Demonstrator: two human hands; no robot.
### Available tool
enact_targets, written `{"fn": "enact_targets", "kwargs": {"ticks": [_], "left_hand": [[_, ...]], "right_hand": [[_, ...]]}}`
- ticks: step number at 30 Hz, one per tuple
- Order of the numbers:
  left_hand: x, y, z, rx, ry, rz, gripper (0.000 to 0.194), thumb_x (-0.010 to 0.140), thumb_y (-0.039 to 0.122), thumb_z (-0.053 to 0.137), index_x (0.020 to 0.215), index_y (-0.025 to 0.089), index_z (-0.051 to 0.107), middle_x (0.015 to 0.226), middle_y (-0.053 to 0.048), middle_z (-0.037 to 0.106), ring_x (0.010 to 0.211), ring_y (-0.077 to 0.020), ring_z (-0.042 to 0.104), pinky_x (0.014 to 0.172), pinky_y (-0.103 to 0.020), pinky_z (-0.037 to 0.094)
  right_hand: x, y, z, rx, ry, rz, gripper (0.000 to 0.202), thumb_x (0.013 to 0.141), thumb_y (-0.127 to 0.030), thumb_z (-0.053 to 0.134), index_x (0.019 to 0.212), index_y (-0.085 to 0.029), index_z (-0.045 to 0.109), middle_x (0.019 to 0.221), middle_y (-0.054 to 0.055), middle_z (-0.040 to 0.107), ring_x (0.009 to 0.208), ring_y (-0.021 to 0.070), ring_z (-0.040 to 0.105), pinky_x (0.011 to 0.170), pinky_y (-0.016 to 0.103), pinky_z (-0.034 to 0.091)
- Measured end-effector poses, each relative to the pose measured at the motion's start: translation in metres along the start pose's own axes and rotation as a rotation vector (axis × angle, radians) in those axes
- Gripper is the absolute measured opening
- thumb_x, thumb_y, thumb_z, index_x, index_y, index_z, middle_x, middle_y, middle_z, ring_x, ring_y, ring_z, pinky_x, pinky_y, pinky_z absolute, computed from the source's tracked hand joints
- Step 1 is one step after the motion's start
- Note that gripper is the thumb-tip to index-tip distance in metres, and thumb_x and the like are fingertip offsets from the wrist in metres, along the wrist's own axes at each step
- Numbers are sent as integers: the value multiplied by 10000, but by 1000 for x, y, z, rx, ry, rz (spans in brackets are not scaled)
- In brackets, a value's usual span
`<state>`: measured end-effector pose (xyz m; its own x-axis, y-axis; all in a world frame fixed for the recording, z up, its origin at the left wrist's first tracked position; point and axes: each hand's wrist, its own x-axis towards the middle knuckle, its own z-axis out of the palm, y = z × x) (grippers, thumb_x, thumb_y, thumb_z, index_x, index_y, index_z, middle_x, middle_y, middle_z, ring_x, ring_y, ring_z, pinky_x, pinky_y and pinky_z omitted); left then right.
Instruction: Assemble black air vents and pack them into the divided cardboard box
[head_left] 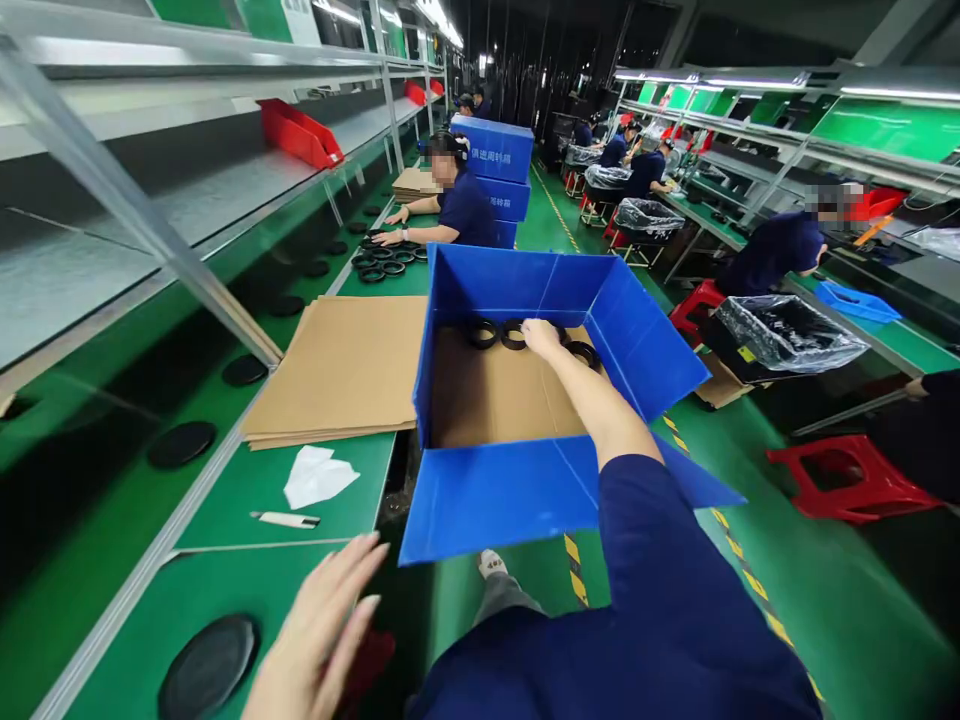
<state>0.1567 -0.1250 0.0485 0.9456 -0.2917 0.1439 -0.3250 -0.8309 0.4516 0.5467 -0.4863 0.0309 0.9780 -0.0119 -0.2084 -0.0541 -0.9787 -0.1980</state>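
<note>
A blue corrugated box (487,500) stands open before me, its flaps folded outward and a brown cardboard sheet (487,400) on its floor. Several black rings lie along its far side, among them a black ring (482,333) at the left and another (583,353) at the right. My right hand (541,337) reaches inside, fingers curled down and closed at the rim of a black ring (512,336); the fingertips are partly hidden. My left hand (319,625) is held over the bench edge, fingers stretched and empty. Left of it lies a black disc (208,665).
Cardboard sheets (337,370) are stacked left of the box. A white paper scrap (319,477) and a white cutter knife (286,519) lie on the green bench. Beyond, a co-worker (461,205) handles black rings (382,265). A red stool (847,475) stands at right.
</note>
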Motion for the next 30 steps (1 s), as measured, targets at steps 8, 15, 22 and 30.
{"fn": "enact_targets", "kwargs": {"ticks": [8, 15, 22, 30], "left_hand": [[108, 17, 143, 160, -806, 9, 626, 925, 183, 561, 1462, 501, 509, 1548, 3, 492, 1437, -331, 486, 1223, -675, 261], [83, 7, 213, 386, -831, -112, 833, 805, 15, 517, 1482, 496, 455, 1640, 66, 280, 1544, -281, 262, 1271, -569, 260], [76, 7, 208, 299, -780, -143, 762, 864, 52, 479, 1462, 524, 477, 1646, 95, 285, 1558, -269, 268, 1267, -586, 251], [70, -1, 220, 115, -774, -251, 612, 958, 156, 496, 1474, 485, 507, 1662, 30, 315, 1563, -288, 271, 1251, -628, 234]], "right_hand": [[81, 168, 77, -83, -127, 156, 514, 1003, 1, 327, 1500, -60, 442, 1585, 230, 406, 1497, 254, 322, 1168, 539, 308], [125, 193, 110, -79, -168, -57, 551, 980, 25, 358, 1513, -73, 454, 1504, 201, 538, 1479, 200, 396, 1277, 459, 102], [93, 124, 134, -80, -256, -137, 771, 940, -108, 612, 1622, -134, 252, 1332, 234, 635, 1189, 289, 666, 1055, 393, 466], [125, 20, 148, -35, -130, -46, 956, 872, -363, 783, 1636, -230, 223, 1590, 330, 279, 1084, 285, 702, 859, 354, 545]]}}
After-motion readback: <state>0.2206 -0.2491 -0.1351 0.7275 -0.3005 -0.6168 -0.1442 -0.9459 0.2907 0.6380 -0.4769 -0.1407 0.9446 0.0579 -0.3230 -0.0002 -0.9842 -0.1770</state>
